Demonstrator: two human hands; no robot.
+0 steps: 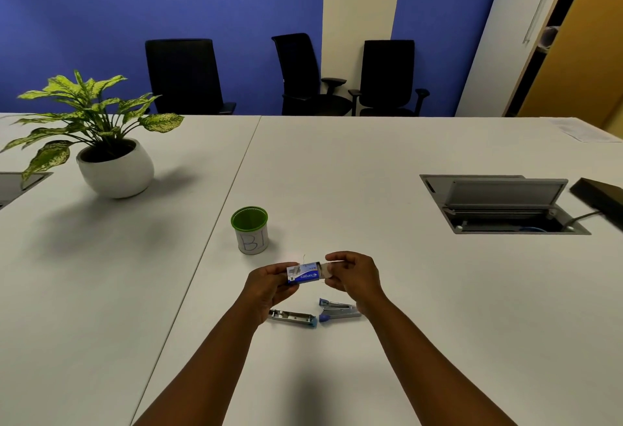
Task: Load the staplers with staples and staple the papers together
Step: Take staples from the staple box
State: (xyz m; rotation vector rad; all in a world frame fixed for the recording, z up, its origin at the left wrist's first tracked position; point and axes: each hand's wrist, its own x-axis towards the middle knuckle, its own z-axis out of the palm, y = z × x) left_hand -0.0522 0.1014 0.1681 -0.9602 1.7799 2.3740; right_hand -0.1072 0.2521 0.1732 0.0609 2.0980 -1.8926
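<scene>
A small blue and white staple box is held above the white table, in front of me. My left hand grips its left end. My right hand pinches the white inner tray, which sticks out a little on the right side. Below the hands a blue and silver stapler lies folded open on the table, its base stretched to the left. Sheets of paper lie at the far right corner.
A green-rimmed cup marked "B1" stands just beyond the hands. A potted plant sits at the left. An open cable hatch and a black device are at the right. Three black chairs stand behind the table.
</scene>
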